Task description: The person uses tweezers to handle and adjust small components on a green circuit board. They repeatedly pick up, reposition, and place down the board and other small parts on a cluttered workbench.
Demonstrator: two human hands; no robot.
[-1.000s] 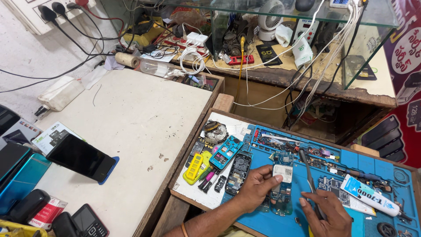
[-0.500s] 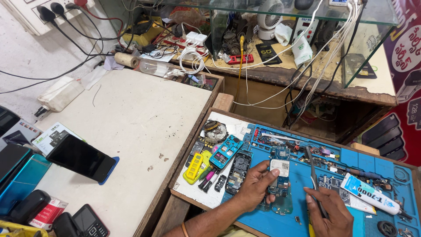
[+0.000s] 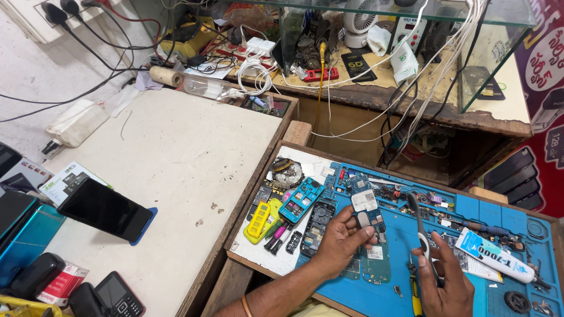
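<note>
My left hand [image 3: 339,239] holds a small blue phone circuit board [image 3: 365,206] with a pale metal shield, lifted a little over the blue repair mat [image 3: 470,211]. My right hand [image 3: 443,283] grips black tweezers [image 3: 420,232], tips pointing up and away from the board. Another green-blue circuit board [image 3: 376,264] lies on the mat just below my left hand. A cyan phone frame [image 3: 301,199], a black keypad frame [image 3: 317,223] and a yellow part [image 3: 258,222] lie to the left.
A white glue tube [image 3: 496,255] lies at the right of the mat. A dark smartphone [image 3: 104,208] and several keypad phones [image 3: 111,296] rest on the pale table [image 3: 176,147]. Cables, a small fan [image 3: 359,20] and a glass case [image 3: 493,47] crowd the back.
My left hand lifted the small board off the mat and drew it nearer. My right hand with the tweezers shifted slightly right and lower.
</note>
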